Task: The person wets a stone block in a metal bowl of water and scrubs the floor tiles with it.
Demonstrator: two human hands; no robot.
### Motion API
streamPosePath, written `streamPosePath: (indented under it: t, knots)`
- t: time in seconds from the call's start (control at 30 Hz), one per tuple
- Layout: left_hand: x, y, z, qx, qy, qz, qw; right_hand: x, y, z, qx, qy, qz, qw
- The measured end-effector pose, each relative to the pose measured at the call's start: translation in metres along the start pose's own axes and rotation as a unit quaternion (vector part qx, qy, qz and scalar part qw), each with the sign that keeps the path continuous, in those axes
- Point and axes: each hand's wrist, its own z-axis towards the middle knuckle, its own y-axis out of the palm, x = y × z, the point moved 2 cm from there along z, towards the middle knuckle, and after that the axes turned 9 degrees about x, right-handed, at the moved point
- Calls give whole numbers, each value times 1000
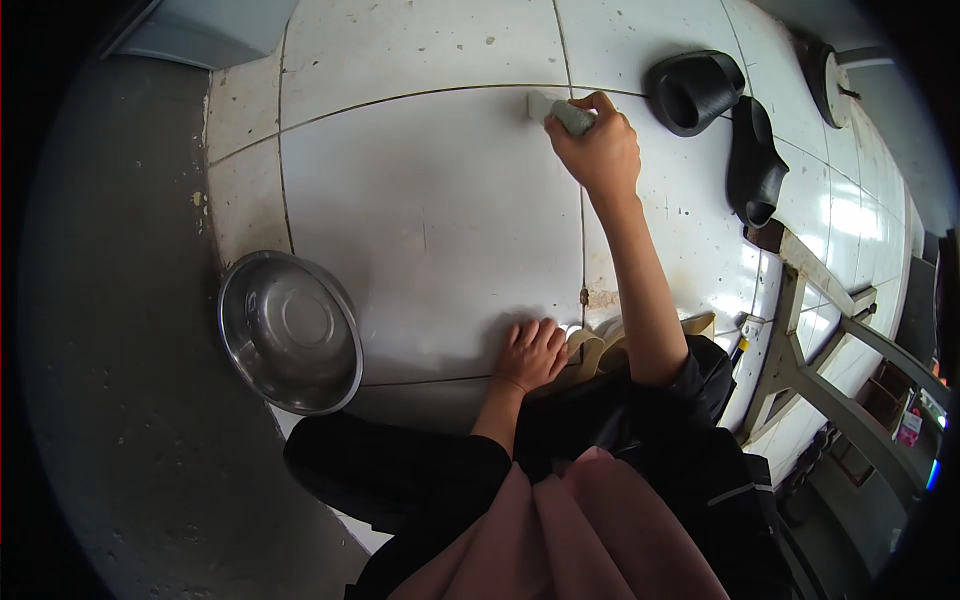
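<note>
My right hand [603,150] is closed round a short, speckled grey-green brush-like tool [573,117]. Its pale, flat end meets the white tiled floor [430,190] near a grout line; its exact kind is hard to make out. Low in the view, my left hand [533,354] lies on the tiles with its fingers spread, holding nothing. Close beside it are cream-coloured straps [588,350], partly hidden by my right arm and dark clothing.
A shiny metal basin [298,325] stands at the left by the grey floor's edge. Black slippers [757,165] lie beyond my right hand. To the right is a pale wooden frame [795,345], and a round white-topped object [832,85] sits at the far right.
</note>
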Motion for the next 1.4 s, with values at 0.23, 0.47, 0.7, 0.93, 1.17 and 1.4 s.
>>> streamPosePath:
  t: [0.23, 0.47, 0.7, 0.93, 1.17, 1.4]
  knots:
    - [2, 0, -6, -15, -13, 22, 1000, 22, -40, -106, -21, -32, -42, 998]
    - [0, 2, -3, -6, -1, 11, 1000, -4, 1, 9, 14, -12, -26, 999]
    - [1, 2, -6, -26, 4, 36, 999, 19, -39, -99, -20, -25, -46, 998]
    - [0, 1, -2, -11, 3, 13, 1000, 4, 0, -4, 23, -23, -22, 999]
    - [3, -6, 4, -4, -1, 14, 1000, 19, -36, -84, -8, -44, -58, 997]
    - [2, 0, -3, -26, 9, 36, 999, 13, -14, -41, 31, -35, -15, 999]
